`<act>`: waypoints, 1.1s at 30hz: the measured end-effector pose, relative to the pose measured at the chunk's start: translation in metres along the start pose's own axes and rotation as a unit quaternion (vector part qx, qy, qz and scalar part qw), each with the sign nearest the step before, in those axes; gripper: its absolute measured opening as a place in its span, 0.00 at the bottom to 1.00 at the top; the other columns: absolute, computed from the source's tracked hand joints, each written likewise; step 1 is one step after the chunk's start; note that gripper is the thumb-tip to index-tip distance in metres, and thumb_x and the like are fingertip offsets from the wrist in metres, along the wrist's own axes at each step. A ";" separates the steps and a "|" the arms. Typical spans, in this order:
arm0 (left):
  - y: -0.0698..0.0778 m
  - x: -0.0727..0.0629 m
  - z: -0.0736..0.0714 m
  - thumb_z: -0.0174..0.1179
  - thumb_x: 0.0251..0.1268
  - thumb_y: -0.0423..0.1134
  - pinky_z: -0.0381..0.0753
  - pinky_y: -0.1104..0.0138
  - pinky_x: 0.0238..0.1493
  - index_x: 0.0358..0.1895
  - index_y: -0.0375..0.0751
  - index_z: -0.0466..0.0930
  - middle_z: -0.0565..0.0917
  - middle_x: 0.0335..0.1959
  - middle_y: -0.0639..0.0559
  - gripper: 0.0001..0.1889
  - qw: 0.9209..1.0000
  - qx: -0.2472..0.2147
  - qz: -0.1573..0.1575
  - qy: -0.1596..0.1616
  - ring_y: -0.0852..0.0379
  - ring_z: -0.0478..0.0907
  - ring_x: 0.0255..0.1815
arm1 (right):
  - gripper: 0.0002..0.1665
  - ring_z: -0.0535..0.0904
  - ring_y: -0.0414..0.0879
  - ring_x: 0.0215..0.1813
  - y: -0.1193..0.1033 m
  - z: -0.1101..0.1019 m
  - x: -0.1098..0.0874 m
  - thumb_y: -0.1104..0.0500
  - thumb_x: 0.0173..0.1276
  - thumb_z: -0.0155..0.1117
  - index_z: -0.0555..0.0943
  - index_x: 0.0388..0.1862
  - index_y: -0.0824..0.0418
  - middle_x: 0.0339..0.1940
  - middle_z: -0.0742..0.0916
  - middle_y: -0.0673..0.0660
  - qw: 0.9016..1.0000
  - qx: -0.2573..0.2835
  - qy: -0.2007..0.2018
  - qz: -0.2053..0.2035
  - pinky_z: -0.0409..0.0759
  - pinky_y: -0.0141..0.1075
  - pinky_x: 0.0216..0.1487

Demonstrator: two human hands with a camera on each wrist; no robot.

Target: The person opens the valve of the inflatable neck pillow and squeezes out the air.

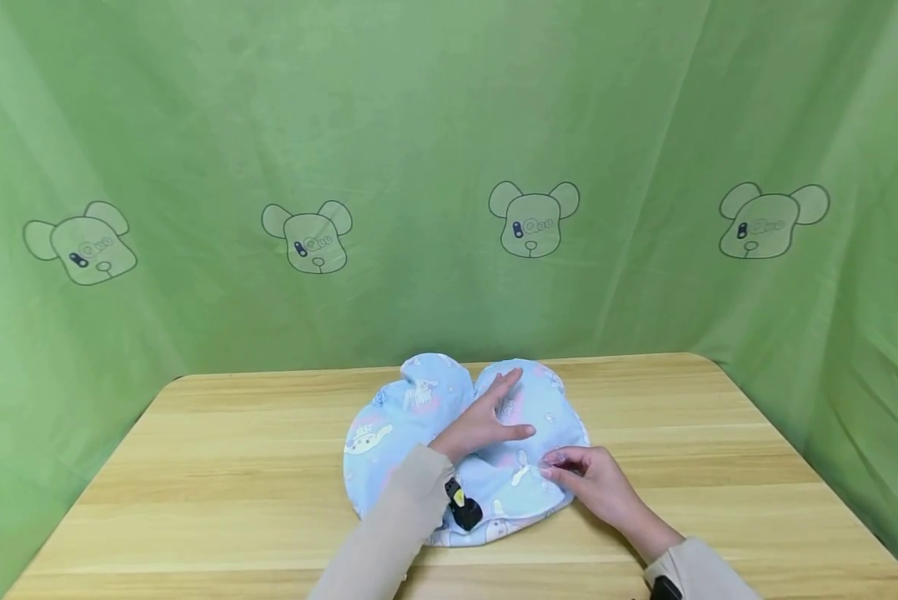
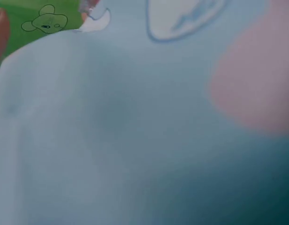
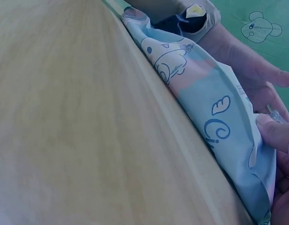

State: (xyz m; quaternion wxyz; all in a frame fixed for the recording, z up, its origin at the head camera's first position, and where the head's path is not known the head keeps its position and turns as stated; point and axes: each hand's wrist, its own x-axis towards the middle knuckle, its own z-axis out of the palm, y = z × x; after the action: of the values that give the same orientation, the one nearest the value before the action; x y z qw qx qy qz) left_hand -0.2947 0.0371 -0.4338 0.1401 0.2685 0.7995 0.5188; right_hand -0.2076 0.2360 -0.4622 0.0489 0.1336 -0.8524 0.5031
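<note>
A light-blue printed inflatable (image 1: 392, 467), puffed up in rounded lobes and creased in its middle, lies on the wooden table. Across its top reaches my left hand (image 1: 486, 421), fingers and thumb stretched out and spread over the surface. At its right side, my right hand (image 1: 594, 483) pinches a small clear plastic valve (image 3: 275, 115) between thumb and forefinger. In the right wrist view the thumb (image 3: 275, 133) lies right by the valve, at the inflatable's seam. The blue surface (image 2: 135, 103) fills most of the left wrist view, with a fingertip at the upper left.
The wooden table (image 1: 216, 483) extends to both sides of the inflatable. Behind it hangs a green curtain (image 1: 418, 125) with bear-head outlines, which also closes in the left and right sides. A black wrist camera (image 1: 464, 504) on the left sleeve sits close over the inflatable.
</note>
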 end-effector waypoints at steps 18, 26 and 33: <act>-0.020 0.006 0.012 0.70 0.49 0.54 0.37 0.57 0.74 0.75 0.55 0.30 0.33 0.76 0.61 0.60 0.991 0.103 0.003 -0.080 0.62 0.30 0.75 | 0.06 0.78 0.33 0.37 0.000 0.001 -0.001 0.62 0.61 0.67 0.85 0.36 0.63 0.34 0.87 0.52 1.000 -0.006 0.017 -0.014 0.78 0.28 0.39; -0.021 0.007 0.015 0.68 0.49 0.57 0.39 0.58 0.74 0.76 0.54 0.32 0.35 0.77 0.60 0.59 0.986 0.127 -0.007 -0.103 0.62 0.32 0.76 | 0.05 0.78 0.34 0.36 0.000 0.001 -0.001 0.62 0.61 0.67 0.85 0.36 0.61 0.33 0.87 0.52 1.000 -0.010 0.017 -0.017 0.78 0.29 0.38; -0.017 0.004 0.015 0.67 0.50 0.59 0.39 0.59 0.74 0.76 0.53 0.33 0.37 0.77 0.61 0.58 0.978 0.162 -0.015 -0.128 0.62 0.33 0.76 | 0.05 0.79 0.33 0.36 0.001 0.002 -0.001 0.64 0.60 0.66 0.85 0.36 0.62 0.32 0.87 0.51 0.999 -0.018 0.018 -0.023 0.78 0.29 0.39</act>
State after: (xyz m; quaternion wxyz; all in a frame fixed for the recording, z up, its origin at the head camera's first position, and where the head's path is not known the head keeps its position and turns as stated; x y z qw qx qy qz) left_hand -0.2958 0.0452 -0.4555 0.2038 0.3400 0.8523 0.3413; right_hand -0.2070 0.2350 -0.4636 0.0781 0.1427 -0.8569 0.4892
